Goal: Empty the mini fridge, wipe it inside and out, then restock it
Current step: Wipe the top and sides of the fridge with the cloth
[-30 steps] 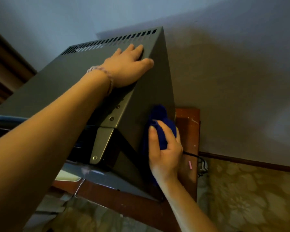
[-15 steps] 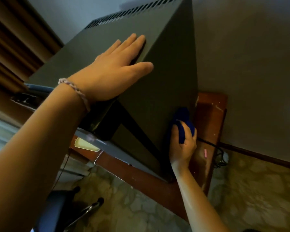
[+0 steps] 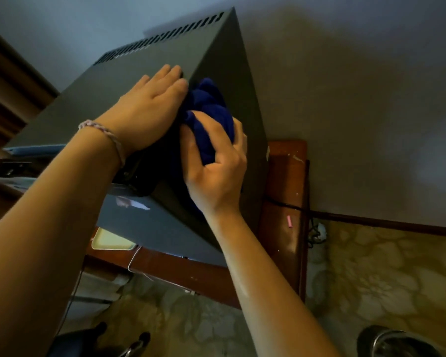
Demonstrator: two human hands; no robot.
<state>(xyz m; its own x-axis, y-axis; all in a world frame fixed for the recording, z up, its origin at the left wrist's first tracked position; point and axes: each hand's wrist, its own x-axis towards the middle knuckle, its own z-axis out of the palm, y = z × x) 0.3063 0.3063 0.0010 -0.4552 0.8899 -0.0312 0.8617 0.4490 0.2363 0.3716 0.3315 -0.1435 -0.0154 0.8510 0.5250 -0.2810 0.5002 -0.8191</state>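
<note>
The dark grey mini fridge (image 3: 150, 70) stands on a reddish-brown wooden table (image 3: 286, 176), seen from above, with vent slots along its back top edge. My left hand (image 3: 150, 106) lies flat on the fridge top near its right edge, fingers straight, a braided bracelet on the wrist. My right hand (image 3: 216, 163) grips a bunched dark blue cloth (image 3: 209, 109) and holds it against the upper part of the fridge's right side wall, just below my left hand. The fridge door (image 3: 150, 222) hangs open at the front.
A wall runs close behind and to the right of the fridge. A black cable (image 3: 289, 204) crosses the table's right edge down to a tangle on the patterned floor. A pale tray (image 3: 111, 240) lies under the door. A dark round container (image 3: 397, 341) sits at bottom right.
My right hand has slid the blue cloth up the fridge's right side, from near the table to just under the top edge. My left hand stays flat on the top.
</note>
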